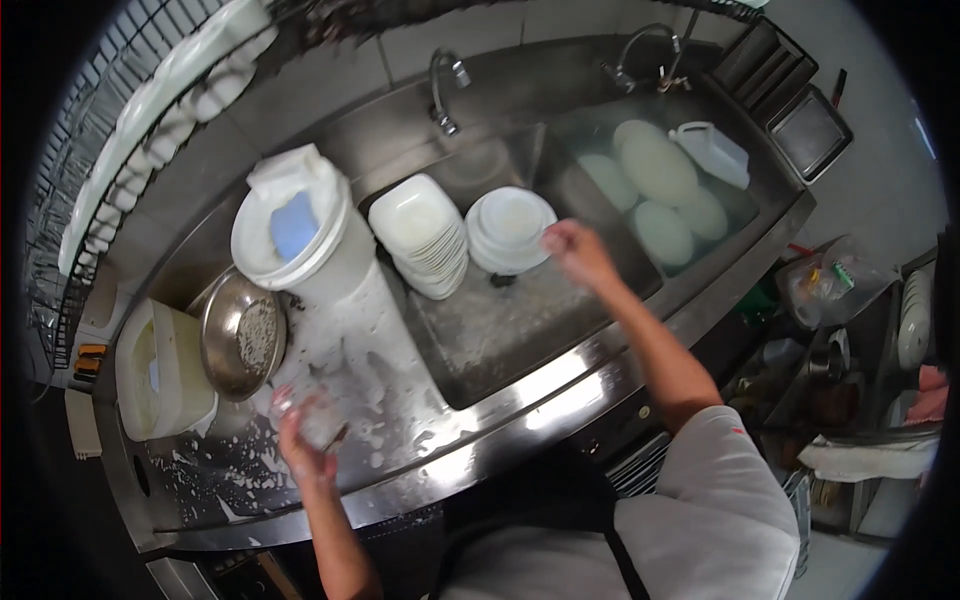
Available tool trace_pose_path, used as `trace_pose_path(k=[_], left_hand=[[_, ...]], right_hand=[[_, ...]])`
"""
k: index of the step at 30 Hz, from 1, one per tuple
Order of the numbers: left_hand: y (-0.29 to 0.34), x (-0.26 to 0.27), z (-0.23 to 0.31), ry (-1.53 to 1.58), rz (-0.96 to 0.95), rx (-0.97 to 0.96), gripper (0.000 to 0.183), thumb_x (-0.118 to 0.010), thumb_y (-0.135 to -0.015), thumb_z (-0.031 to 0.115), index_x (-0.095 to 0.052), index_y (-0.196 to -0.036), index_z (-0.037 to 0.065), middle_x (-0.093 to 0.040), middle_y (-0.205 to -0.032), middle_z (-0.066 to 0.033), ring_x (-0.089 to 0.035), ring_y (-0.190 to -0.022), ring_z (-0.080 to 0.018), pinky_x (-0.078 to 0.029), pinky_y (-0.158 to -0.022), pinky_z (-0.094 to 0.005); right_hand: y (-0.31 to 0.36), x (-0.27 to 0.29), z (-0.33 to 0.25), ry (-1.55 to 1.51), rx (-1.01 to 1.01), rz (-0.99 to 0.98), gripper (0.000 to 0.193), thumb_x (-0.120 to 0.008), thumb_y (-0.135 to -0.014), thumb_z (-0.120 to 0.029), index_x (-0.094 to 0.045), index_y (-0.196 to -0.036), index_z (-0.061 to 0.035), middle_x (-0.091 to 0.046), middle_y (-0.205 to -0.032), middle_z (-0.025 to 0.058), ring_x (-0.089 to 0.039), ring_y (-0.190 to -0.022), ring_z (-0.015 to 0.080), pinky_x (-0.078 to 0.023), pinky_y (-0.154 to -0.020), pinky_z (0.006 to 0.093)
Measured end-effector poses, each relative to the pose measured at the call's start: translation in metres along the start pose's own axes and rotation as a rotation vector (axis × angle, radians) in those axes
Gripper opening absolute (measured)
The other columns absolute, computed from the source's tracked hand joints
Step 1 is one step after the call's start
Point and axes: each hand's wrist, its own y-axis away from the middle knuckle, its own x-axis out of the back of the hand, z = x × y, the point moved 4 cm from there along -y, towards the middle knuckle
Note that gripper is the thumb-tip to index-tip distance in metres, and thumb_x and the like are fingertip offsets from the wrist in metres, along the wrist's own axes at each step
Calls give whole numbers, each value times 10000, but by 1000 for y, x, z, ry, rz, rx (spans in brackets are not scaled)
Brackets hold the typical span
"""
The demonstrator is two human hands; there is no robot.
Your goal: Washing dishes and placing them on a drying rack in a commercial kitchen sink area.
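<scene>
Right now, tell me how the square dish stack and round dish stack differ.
The square stack shows many similar rims; the round stack has a smaller dish atop wider ones. The right hand is beside the round stack; no hand is beside the square stack. Both are white and share one sink basin.

Lit fairly bright over the sink (500, 345), apparently from above. Glares white along the front of the counter (400, 430); darkens beneath it. Bends straight edges toward the rim, black at the corners. Blurs left hand (306, 432) and right hand (582, 254).
</scene>
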Motion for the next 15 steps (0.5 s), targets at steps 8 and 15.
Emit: trace_pose_path(k=[8, 15], left_hand=[[-23, -284, -152, 225, -134, 209, 596, -751, -872, 325, -409, -1295, 82, -518, -1242, -100, -560, -1132, -255, -474, -967, -437], [43, -410, -189, 53, -412, 215, 717, -508, -993, 570, -234, -1487, 128, -389, -1475, -153, -459, -1322, -323, -381, -1084, -494]], right_hand=[[68, -20, -58, -625, 133, -589, 797, -756, -896, -184, -303, -1542, -73, -500, -1398, 164, -540, -1222, 245, -443, -1045, 375], [48, 100, -4, -295, -94, -515, 902, -800, -652, -94, -320, -1416, -98, -564, -1113, 177, -627, -866, 222, -545, -766, 336]])
